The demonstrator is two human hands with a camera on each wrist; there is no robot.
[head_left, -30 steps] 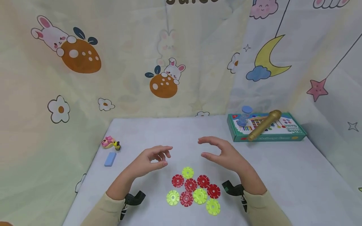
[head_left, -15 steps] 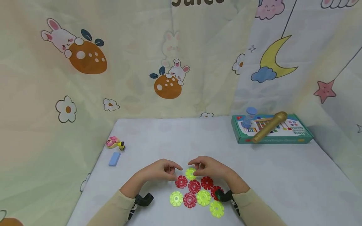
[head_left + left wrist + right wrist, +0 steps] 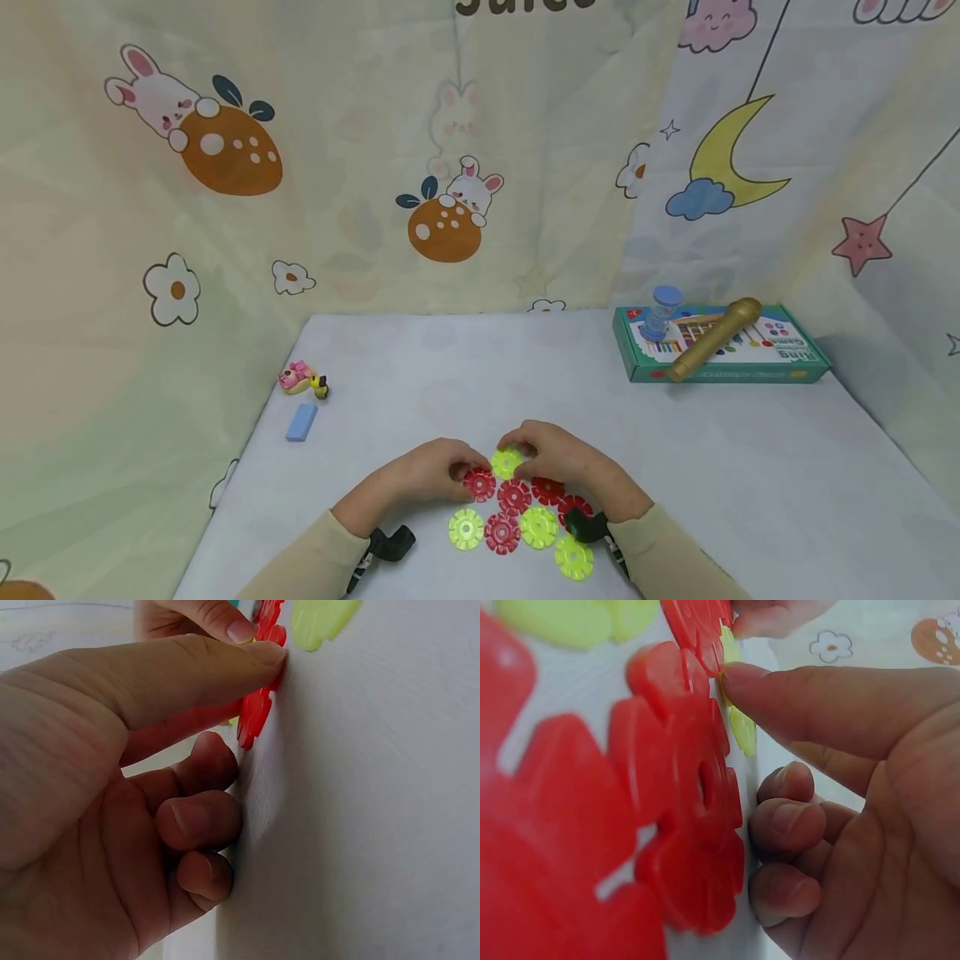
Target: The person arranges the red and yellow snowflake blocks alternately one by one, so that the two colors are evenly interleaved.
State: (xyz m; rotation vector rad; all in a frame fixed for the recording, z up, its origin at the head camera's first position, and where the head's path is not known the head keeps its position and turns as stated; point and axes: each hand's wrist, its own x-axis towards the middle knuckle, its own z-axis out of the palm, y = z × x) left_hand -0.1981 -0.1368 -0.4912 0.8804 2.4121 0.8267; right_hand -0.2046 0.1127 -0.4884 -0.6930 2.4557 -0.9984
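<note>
Several flat plastic building discs with notched, flower-like rims lie on the white table. At the top of the cluster is a yellow-green disc (image 3: 507,463), pinched at its edges by the thumb and index finger of my right hand (image 3: 562,457). My left hand (image 3: 431,471) holds the leftmost red disc (image 3: 480,484) between thumb and index finger. In the left wrist view the thumb lies on that disc's rim, other fingers curled below. A large red disc (image 3: 697,787) stands close in the right wrist view. Right of centre, my right hand and its wrist camera partly cover two red discs.
At the back right, a green box (image 3: 727,367) carries a blue sand timer (image 3: 662,312) and a gold microphone (image 3: 716,337). A pink figurine (image 3: 297,377) and a blue block (image 3: 302,422) sit near the left table edge. A printed cloth hangs behind.
Both hands have come down and inward from above the cluster. My right hand has taken hold of the top yellow-green disc, and my left the leftmost red one. The head view has shifted slightly.
</note>
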